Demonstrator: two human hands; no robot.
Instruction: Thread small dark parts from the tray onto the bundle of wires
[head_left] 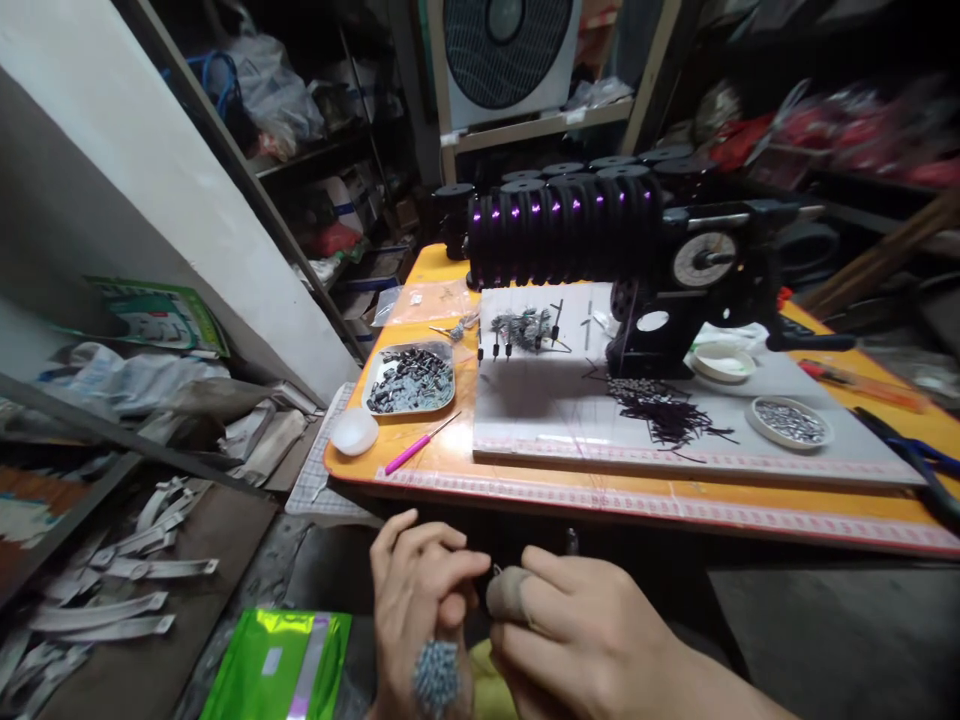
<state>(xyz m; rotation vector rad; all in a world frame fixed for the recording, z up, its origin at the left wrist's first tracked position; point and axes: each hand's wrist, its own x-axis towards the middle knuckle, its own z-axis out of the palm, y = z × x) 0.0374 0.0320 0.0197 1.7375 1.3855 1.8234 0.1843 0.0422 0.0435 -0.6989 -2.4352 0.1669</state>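
My left hand point(427, 590) is in front of the table edge, its fingers partly curled. A cluster of small grey-blue pieces point(436, 678) rests in it near the heel of the palm. My right hand point(577, 625) is closed in a pinch beside the left fingertips, with a band wrapped on one finger. A tiny shiny bit point(496, 571) shows between the two hands, too small to name. Beyond them on the orange table point(360, 475) are a tray of small grey and black parts point(412, 380) and a pink-handled hook tool point(409, 453).
A black hand-cranked machine point(562, 230) stands on a white board point(525, 420), with dark strands point(667, 420) beneath. Nearby are a dish of metal bits point(789, 422), a white dish point(724, 362), blue-handled scissors point(911, 450) and a translucent cup point(354, 432). A green packet point(277, 665) lies lower left.
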